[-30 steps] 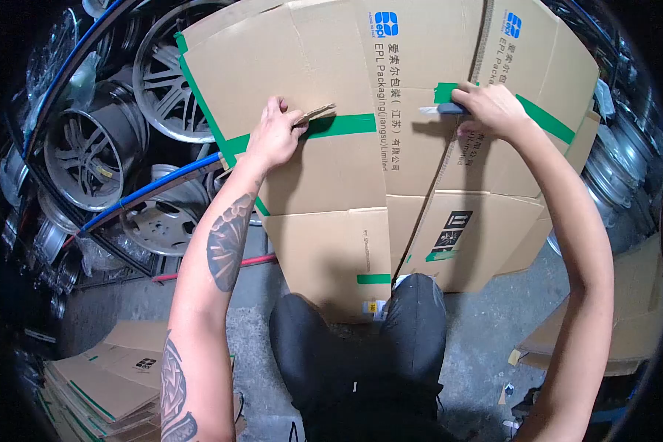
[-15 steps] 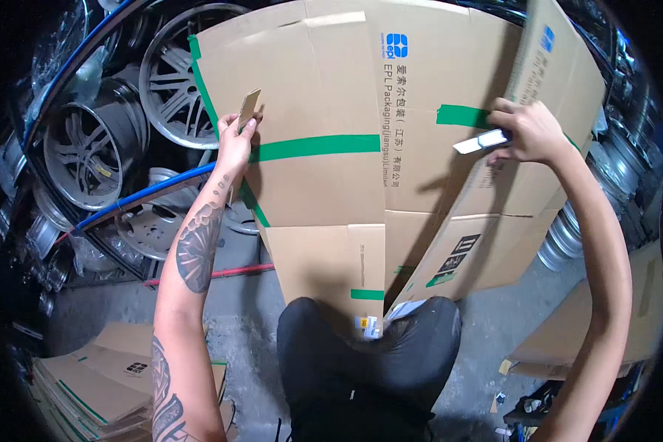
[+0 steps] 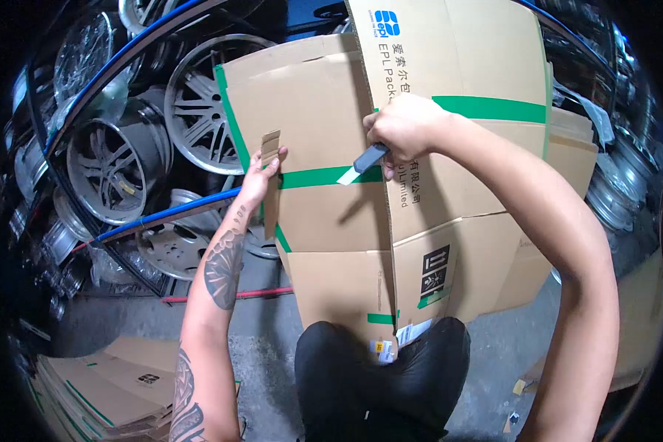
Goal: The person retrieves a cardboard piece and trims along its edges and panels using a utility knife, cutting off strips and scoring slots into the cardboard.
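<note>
Printed cardboard (image 3: 493, 169) is spread above the knees, its folded edge gripped by the right hand (image 3: 405, 131), wrist bent inward, a utility knife (image 3: 370, 158) clasped in its fingers. A cardboard strip (image 3: 270, 146) is pinched upright by the extended left hand (image 3: 258, 173).

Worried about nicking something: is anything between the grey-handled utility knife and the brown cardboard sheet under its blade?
Nothing visible is. The right hand holds the grey-handled utility knife over the brown cardboard sheet. The left hand, gripping a narrow cardboard strip, is well aside, by the sheet's left edge.
</note>
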The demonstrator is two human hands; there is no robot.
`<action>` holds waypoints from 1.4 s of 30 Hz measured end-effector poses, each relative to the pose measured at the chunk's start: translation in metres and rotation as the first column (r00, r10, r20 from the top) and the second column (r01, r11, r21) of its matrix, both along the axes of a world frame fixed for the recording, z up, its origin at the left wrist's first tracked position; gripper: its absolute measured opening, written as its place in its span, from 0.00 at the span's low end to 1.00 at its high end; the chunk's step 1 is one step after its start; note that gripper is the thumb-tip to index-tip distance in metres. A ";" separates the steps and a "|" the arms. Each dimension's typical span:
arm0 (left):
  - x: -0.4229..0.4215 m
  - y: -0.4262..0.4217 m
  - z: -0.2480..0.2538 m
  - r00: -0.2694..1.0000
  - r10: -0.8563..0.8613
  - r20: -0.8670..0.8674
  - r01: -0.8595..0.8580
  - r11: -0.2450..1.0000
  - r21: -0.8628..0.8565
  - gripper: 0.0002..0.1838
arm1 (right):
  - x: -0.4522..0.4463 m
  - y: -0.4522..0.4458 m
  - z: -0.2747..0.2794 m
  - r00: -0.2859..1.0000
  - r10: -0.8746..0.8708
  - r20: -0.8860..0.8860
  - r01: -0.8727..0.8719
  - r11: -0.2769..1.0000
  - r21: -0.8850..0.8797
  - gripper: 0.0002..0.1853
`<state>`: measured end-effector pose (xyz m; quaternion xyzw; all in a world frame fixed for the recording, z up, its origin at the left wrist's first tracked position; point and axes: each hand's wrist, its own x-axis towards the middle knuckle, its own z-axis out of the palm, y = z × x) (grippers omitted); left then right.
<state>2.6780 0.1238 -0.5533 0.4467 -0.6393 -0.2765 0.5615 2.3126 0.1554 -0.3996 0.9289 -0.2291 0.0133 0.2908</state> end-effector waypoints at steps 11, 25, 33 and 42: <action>-0.027 0.040 -0.046 0.955 0.018 -0.297 0.025 0.990 0.141 0.25 | 0.067 -0.017 0.091 0.964 0.107 0.243 -0.027 0.950 -0.312 0.13; -0.120 0.066 -0.188 0.913 0.206 0.351 -0.277 0.947 0.165 0.26 | 0.070 -0.104 0.032 0.652 0.016 0.758 -0.299 0.924 0.238 0.18; -0.115 0.053 -0.246 0.821 0.380 0.427 -0.487 0.856 0.175 0.20 | -0.058 -0.112 0.040 0.532 0.141 0.835 0.271 0.906 -0.326 0.20; -0.050 0.054 -0.171 0.822 0.559 0.104 -0.556 0.829 -0.066 0.32 | -0.008 -0.027 0.083 0.576 -0.194 0.794 0.271 0.962 0.039 0.25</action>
